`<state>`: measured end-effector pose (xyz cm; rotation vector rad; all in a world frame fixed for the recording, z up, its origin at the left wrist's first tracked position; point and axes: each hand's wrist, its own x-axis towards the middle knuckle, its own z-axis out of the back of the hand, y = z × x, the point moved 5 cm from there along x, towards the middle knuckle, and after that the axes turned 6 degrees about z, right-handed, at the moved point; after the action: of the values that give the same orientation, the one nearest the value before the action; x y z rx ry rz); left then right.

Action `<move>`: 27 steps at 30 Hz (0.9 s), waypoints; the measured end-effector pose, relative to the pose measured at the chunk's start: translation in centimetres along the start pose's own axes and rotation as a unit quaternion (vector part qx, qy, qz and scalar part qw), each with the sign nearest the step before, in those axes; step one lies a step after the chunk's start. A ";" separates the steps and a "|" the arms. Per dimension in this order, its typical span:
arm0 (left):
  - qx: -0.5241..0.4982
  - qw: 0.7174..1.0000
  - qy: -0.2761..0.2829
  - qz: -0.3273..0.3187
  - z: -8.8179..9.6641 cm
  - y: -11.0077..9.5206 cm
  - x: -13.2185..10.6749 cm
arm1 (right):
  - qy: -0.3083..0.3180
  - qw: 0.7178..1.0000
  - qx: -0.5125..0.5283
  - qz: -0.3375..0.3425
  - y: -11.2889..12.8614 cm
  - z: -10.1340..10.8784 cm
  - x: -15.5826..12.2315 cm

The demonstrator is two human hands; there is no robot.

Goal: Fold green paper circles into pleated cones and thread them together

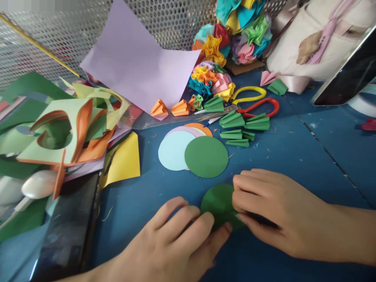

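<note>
Left hand (182, 231) curls at the nearer green paper circle (216, 197), five o'clock on the bench (308, 164), grip unclear; right hand (264, 207) pinches and covers its edge. Pale bag (304, 29), two o'clock: cut off, contents hidden.

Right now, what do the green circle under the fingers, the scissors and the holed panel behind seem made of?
Green circle: probably paper, thin and matte.
Scissors: shiny grey blades suggest metal; glossy red and yellow handles, likely plastic.
Holed panel: grey, glinting around its holes, perhaps metal.
</note>
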<state>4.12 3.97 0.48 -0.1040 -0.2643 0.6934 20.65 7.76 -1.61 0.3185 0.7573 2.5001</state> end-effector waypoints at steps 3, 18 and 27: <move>0.006 1.000 0.009 0.000 -0.1 0.1 -0.1 | 0.002 1.000 -0.007 0.003 0.0 0.0 0.1; 0.079 0.987 0.067 -0.124 1.5 -0.1 -1.3 | 0.033 0.996 -0.082 0.021 0.7 -0.1 -0.1; 0.065 0.979 0.134 -0.136 0.9 -1.0 -1.0 | -0.050 0.989 0.140 0.025 -0.9 1.8 -0.2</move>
<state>3.71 2.56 1.27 -0.0340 0.0275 0.4156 21.82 9.17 -0.68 0.5638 1.0715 2.4025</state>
